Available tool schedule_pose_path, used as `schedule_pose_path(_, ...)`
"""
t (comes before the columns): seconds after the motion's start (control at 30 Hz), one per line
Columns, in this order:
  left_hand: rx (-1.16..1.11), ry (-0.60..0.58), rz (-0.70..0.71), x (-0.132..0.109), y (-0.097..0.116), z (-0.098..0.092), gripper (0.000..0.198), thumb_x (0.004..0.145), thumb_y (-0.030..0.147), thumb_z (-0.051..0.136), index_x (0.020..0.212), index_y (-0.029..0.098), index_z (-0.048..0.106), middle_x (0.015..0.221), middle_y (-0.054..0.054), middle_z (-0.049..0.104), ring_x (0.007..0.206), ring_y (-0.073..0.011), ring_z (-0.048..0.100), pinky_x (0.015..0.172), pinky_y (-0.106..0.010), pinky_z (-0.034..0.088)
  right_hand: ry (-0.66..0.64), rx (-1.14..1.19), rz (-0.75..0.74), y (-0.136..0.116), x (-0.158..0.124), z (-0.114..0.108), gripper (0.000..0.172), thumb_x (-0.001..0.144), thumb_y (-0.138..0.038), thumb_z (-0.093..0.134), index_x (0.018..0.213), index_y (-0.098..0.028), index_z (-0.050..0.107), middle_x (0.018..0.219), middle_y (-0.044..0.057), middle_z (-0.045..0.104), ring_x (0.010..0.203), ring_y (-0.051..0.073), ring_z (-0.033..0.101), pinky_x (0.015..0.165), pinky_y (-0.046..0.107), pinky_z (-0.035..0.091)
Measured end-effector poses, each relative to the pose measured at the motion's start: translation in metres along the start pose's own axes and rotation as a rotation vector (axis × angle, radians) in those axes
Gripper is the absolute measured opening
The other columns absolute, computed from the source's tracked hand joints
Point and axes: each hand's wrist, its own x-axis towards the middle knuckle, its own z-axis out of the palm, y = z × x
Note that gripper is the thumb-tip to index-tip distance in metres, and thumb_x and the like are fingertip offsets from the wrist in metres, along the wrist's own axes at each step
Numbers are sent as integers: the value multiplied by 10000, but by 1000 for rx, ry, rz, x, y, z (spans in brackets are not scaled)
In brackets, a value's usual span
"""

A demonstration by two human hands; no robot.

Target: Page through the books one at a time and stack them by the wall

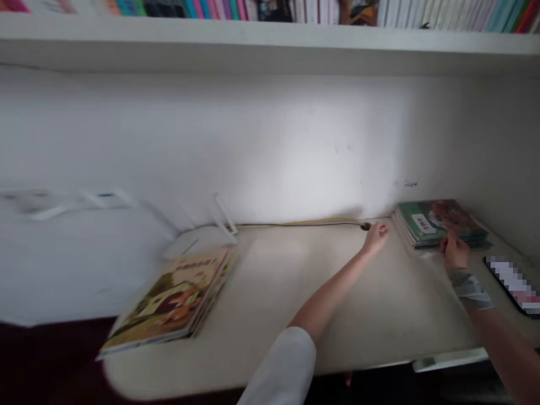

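A stack of thin books (441, 225) lies against the wall at the right of the desk, its top cover green and brown with a white label. My right hand (455, 252) is at the front edge of this stack, fingers closed over the edge of the top book; how many books it grips is hidden. Left of the stack, apart from it, my left hand (375, 238) hovers with curled fingers and nothing visible in them. Just beside it is a dark cable hole (365, 226). Something grey and shiny wraps my right wrist.
Another pile of picture books (169, 298) lies on the desk's left end, jutting past its edge. Behind it stands a white router (198, 241) with antennas. A cable (295, 224) runs along the wall. A phone (512, 284) lies far right. Overhead is a bookshelf (270, 35).
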Motion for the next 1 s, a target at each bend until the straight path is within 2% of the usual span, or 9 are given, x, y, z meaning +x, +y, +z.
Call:
schedule_pose_path(0.07,131,-34,35,-30,-8,-40,252,822,316,556,1021,174,617,1086,-69,613,1027,-171,571,919,-310,435,-99,55,-60,-24,-32,28,526,844,-611,304,520,-213,419,402,-26,425,384,110,426,418,247,372)
schedule_pose_path(0.13,261,-62,44,-65,-18,-83,263,793,281,583,1033,176,615,1173,-89,584,1149,-202,501,1007,-342,358,-363,65,-214,-47,-68,58,478,856,-571,344,599,-197,495,494,2,530,451,127,516,480,255,437)
schedule_pose_path(0.23,469,-43,-19,-121,-35,-142,374,790,232,564,1149,127,555,1382,-177,402,1331,-311,265,1074,-488,205,-675,-100,-565,-69,-121,96,426,881,-508,346,925,-176,608,901,108,672,822,199,637,742,333,501)
schedule_pose_path(0.33,986,-3,-274,-174,-54,-181,519,858,316,447,1323,92,389,1464,-211,243,1362,-359,153,1053,-562,178,-822,-378,-799,-70,-160,119,536,870,-515,373,1227,-137,507,1322,183,477,1219,275,446,979,448,376)
schedule_pose_path(0.43,1103,-44,-460,-211,-73,-195,632,868,416,399,1347,11,328,1441,-265,248,1345,-368,208,1037,-527,246,-890,-572,-842,-62,-180,128,596,873,-522,373,1294,-107,448,1396,202,378,1297,292,338,1027,485,298)
schedule_pose_path(0.6,1035,49,-351,-237,-88,-182,563,896,357,353,1302,-32,384,1388,-264,358,1319,-306,305,1055,-411,272,-859,-615,-872,-53,-185,127,545,900,-476,337,1293,-118,456,1397,178,388,1302,279,327,1038,485,275)
schedule_pose_path(0.8,538,174,-257,-238,-58,-170,331,888,269,364,1063,148,618,1134,-139,636,1075,-252,578,940,-409,412,-791,-476,-879,-49,-184,130,456,893,-439,374,1214,-154,528,1325,164,475,1231,279,422,1012,498,328)
schedule_pose_path(0.9,-97,143,-278,-236,-26,-171,250,831,337,508,906,157,664,948,-93,699,907,-233,648,825,-371,499,-667,-276,-795,-51,-178,129,415,893,-422,381,1163,-155,547,1216,168,540,1126,252,510,967,451,406)
schedule_pose_path(1.0,-845,176,-382,-232,-3,-181,171,809,251,563,904,142,654,892,-68,708,829,-173,672,705,-258,543,-478,-65,-688,-57,-166,124,363,900,-390,385,1145,-166,530,1127,149,554,1067,228,531,930,417,444)
